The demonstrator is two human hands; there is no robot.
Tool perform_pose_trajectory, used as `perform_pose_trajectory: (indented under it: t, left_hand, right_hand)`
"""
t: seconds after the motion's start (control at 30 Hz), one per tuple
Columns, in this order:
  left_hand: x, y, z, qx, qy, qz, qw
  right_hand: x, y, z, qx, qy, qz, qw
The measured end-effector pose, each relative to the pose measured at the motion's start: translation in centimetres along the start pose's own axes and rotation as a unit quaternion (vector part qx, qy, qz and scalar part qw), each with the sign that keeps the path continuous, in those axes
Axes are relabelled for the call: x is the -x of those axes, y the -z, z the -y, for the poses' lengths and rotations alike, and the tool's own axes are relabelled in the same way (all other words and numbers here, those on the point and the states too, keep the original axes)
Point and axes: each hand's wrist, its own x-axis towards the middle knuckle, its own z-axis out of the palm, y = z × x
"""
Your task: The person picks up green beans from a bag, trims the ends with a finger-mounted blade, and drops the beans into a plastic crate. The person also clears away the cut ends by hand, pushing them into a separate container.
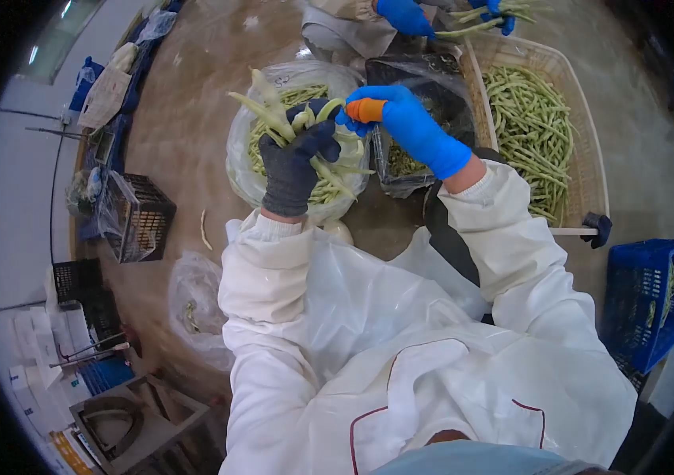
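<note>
My left hand, in a dark grey glove, is closed around a bunch of long green beans above a clear plastic bag partly filled with beans. My right hand wears a blue glove, with an orange cover on what looks like the thumb. Its fingers are pinched together at the end of a curved bean that sticks out of the bunch. Whether they grip the bean's tip or a small tool is hidden. A dark crate lined with plastic, holding small green scraps, stands under my right hand.
Right of the dark crate stands a beige crate full of beans. Opposite me, a person's blue-gloved hands hold beans. A blue crate is at far right, a black crate at left. A plastic bag lies on the floor.
</note>
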Motion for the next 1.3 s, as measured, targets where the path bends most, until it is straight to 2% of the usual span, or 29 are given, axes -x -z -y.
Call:
perform_pose_trajectory:
  t: [0.1, 0.2, 0.3, 0.37, 0.4, 0.47, 0.53, 0.6, 0.63, 0.73, 0.8, 0.83, 0.9, 0.93, 1.0, 1.1, 1.13, 1.17, 1.2, 1.27, 1.3]
  left_hand:
    - [-0.4, 0.4, 0.9, -0.136, -0.058, 0.047, 0.988]
    - [-0.8, 0.7, 1.0, -0.184, -0.105, 0.061, 0.975]
    - [-0.8, 1.7, -1.4, 0.044, -0.064, 0.024, 0.997]
    - [-1.0, 3.7, -2.3, 0.145, -0.056, -0.001, 0.988]
    - [-1.2, 5.0, -2.7, 0.217, -0.067, -0.008, 0.974]
    - [-1.3, 7.7, -3.6, 0.226, -0.085, -0.026, 0.970]
    - [-0.9, 9.6, -4.3, 0.302, -0.098, 0.010, 0.948]
    - [-0.6, 11.2, -4.4, 0.357, -0.102, 0.011, 0.928]
    - [-0.5, 11.9, -4.9, 0.391, -0.088, 0.043, 0.915]
    - [-0.6, 12.8, -4.8, 0.418, -0.098, 0.084, 0.899]
    - [-0.1, 10.9, -4.7, 0.376, -0.085, 0.054, 0.921]
    - [0.0, 9.8, -4.6, 0.337, -0.086, 0.048, 0.936]
    - [-0.3, 8.3, -3.7, 0.315, -0.081, 0.051, 0.944]
    - [0.0, 7.5, -3.3, 0.254, -0.068, -0.011, 0.965]
    - [-0.3, 6.0, -2.8, 0.239, -0.065, 0.025, 0.969]
    - [-0.7, 4.7, -2.5, 0.219, -0.053, 0.049, 0.973]
    - [-0.9, 4.8, -2.7, 0.208, -0.047, 0.044, 0.976]
    - [-1.0, 5.1, -3.2, 0.271, -0.059, -0.030, 0.960]
    - [-2.0, 7.3, -3.4, 0.313, -0.078, 0.013, 0.946]
    - [-2.1, 10.6, -4.1, 0.315, -0.096, -0.068, 0.942]
    - [-2.5, 11.7, -3.7, 0.269, -0.093, -0.136, 0.949]
  right_hand:
    - [0.5, -0.4, -0.4, -0.144, -0.068, 0.010, 0.987]
    - [0.4, 0.6, 0.2, -0.014, -0.097, 0.040, 0.994]
    - [0.3, 1.6, -1.4, 0.039, -0.138, 0.011, 0.990]
    - [-0.1, 3.6, -1.5, 0.193, -0.121, -0.057, 0.972]
    - [-0.1, 4.6, -1.3, 0.270, -0.109, -0.088, 0.953]
    - [0.4, 6.1, 0.3, 0.411, -0.117, -0.186, 0.885]
    - [1.1, 7.9, 0.3, 0.528, -0.137, -0.218, 0.809]
    - [1.6, 10.2, -1.1, 0.610, -0.191, -0.217, 0.738]
    - [1.7, 10.2, -1.0, 0.648, -0.218, -0.215, 0.697]
    - [1.8, 8.7, -0.7, 0.714, -0.195, -0.187, 0.646]
    - [1.2, 6.8, -1.5, 0.528, -0.053, -0.179, 0.828]
    - [0.9, 5.6, -1.7, 0.417, 0.020, -0.170, 0.893]
    - [0.3, 2.5, -1.5, 0.178, 0.040, -0.053, 0.982]
    - [0.2, 0.7, -1.0, 0.142, 0.042, -0.032, 0.989]
    - [0.3, -2.1, 0.3, 0.068, 0.048, 0.010, 0.996]
    - [0.7, -2.2, 0.5, 0.206, -0.012, 0.031, 0.978]
    - [0.7, -1.6, 0.4, 0.268, -0.003, 0.006, 0.964]
    - [0.7, -0.3, 0.2, 0.328, 0.005, -0.019, 0.944]
    - [0.7, 0.8, -0.1, 0.387, 0.012, -0.043, 0.921]
    - [0.8, 2.8, -1.4, 0.407, 0.040, -0.124, 0.904]
    - [0.7, 3.4, -2.0, 0.417, 0.056, -0.163, 0.893]
